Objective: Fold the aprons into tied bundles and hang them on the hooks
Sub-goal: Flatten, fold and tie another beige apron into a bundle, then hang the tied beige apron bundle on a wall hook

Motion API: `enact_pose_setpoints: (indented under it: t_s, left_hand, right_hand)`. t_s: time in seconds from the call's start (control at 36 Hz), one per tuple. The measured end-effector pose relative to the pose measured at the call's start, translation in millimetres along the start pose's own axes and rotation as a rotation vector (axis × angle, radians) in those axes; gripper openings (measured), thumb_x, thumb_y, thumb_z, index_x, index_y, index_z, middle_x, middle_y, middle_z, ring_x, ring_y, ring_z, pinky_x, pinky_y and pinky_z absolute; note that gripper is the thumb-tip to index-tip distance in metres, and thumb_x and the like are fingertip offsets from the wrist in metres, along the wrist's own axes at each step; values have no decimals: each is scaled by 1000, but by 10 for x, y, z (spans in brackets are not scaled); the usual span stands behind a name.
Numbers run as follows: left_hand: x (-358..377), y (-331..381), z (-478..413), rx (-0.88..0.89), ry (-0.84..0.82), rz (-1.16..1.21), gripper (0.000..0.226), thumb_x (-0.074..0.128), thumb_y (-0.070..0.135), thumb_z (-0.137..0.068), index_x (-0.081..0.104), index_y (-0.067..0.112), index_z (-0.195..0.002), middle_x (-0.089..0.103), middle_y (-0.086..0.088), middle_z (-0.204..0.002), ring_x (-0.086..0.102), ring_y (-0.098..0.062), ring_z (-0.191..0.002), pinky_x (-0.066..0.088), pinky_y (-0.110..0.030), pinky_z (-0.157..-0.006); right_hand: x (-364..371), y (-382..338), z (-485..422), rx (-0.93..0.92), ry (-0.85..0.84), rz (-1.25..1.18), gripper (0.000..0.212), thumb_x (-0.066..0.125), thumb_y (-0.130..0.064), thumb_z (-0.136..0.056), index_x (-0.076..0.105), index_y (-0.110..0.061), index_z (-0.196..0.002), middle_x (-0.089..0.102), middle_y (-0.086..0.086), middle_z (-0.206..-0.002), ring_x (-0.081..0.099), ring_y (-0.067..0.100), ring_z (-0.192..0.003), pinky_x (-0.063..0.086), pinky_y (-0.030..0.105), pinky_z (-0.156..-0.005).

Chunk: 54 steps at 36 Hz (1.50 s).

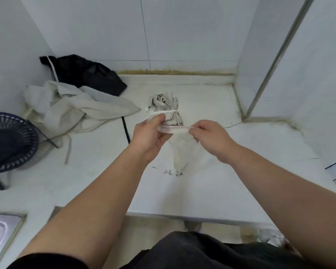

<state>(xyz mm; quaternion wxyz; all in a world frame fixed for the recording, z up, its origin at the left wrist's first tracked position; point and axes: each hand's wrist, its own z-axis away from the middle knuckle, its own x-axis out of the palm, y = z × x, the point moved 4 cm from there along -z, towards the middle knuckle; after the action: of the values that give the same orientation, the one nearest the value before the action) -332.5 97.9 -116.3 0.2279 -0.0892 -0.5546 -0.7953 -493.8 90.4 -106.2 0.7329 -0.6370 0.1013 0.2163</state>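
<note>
A rolled, light grey apron bundle (166, 105) lies on the white counter (105, 171), with a white strap wound round its middle. My left hand (149, 133) grips the near end of the bundle and the strap beside it. My right hand (209, 136) pinches the white strap (175, 130), which is stretched taut between both hands. A loose part of the strap hangs down in a blur below the hands. A crumpled cream apron (74, 107) and a black apron (85, 74) lie heaped at the back left.
A dark slotted basket (8, 140) sits at the left edge. A steel sink (0, 235) shows at the bottom left. White tiled walls (182, 35) close the back and both sides. A thin black strap (125, 130) lies left of my left hand.
</note>
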Motion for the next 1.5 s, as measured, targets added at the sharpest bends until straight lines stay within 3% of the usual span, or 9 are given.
enact_pose_setpoints:
  t_s: [0.14, 0.42, 0.47, 0.56, 0.69, 0.92, 1.19, 1.33, 1.5]
  left_hand:
    - [-229, -100, 322, -39, 105, -153, 43, 62, 16, -92, 45, 1, -128, 69, -16, -105, 69, -21, -74, 55, -25, -58]
    - [-245, -270, 1158, 264, -174, -1024, 40, 71, 29, -83, 56, 42, -117, 38, 9, -137, 35, -10, -127, 35, -18, -92]
    - [-147, -243, 1266, 273, -209, -999, 6, 64, 35, -89, 62, 31, -93, 56, 12, -107, 51, -6, -100, 38, -10, -75]
    - [12, -211, 1367, 246, -264, -910, 16, 58, 35, -93, 56, 21, -85, 55, 10, -80, 49, -9, -70, 35, -10, -50]
    - [380, -248, 1525, 189, -495, -937, 24, 59, 39, -91, 55, 29, -112, 65, 11, -102, 57, -1, -89, 39, -20, -68]
    - [881, -265, 1549, 222, -342, -584, 31, 49, 16, -94, 58, 14, -64, 40, 8, -50, 41, -12, -49, 49, -33, -73]
    - [1754, -389, 1674, 206, -279, -344, 25, 49, 8, -89, 54, 12, -64, 33, 6, -48, 31, -13, -47, 48, -30, -65]
    - [2357, -356, 1784, 239, -361, -341, 16, 51, 20, -91, 58, 12, -79, 35, 6, -56, 34, -12, -49, 46, -29, -62]
    - [3190, -255, 1903, 415, -359, -356, 27, 43, 19, -97, 47, 16, -71, 35, 3, -65, 32, -11, -52, 50, -28, -69]
  right_hand:
    - [99, -201, 448, 97, -117, -482, 29, 50, -15, -96, 46, -8, -68, 47, 8, -61, 49, 18, -56, 55, 36, -67]
    - [155, -309, 1178, 8, -201, -143, 13, 70, -8, -81, 60, -7, -74, 49, 1, -59, 47, 13, -55, 48, 24, -52]
    - [77, -303, 1285, 8, -181, -74, 5, 68, -4, -80, 63, -7, -79, 49, 1, -59, 46, 13, -53, 44, 24, -50]
    - [-111, -275, 1443, 2, -72, -4, 6, 63, -4, -81, 65, -10, -79, 51, 7, -67, 45, 18, -59, 40, 26, -51]
    - [-413, -267, 1677, -48, 31, -115, 7, 62, -10, -86, 68, -6, -84, 51, -7, -57, 47, 12, -58, 47, 23, -52]
    - [-1116, 18, 1883, 2, 304, -213, 15, 59, -11, -90, 63, -17, -77, 47, 2, -68, 44, 15, -61, 44, 29, -61]
    - [-2137, 462, 2119, 135, 498, -818, 26, 47, -15, -93, 49, -11, -68, 36, -1, -44, 37, 19, -49, 50, 35, -67]
    - [-2733, 367, 2176, 109, 570, -638, 31, 45, -26, -93, 43, -15, -65, 27, 1, -51, 29, 18, -49, 25, 26, -49]
    - [-3450, 179, 2242, 8, 475, -605, 32, 36, -28, -95, 40, -15, -66, 30, 1, -51, 30, 18, -49, 28, 27, -49]
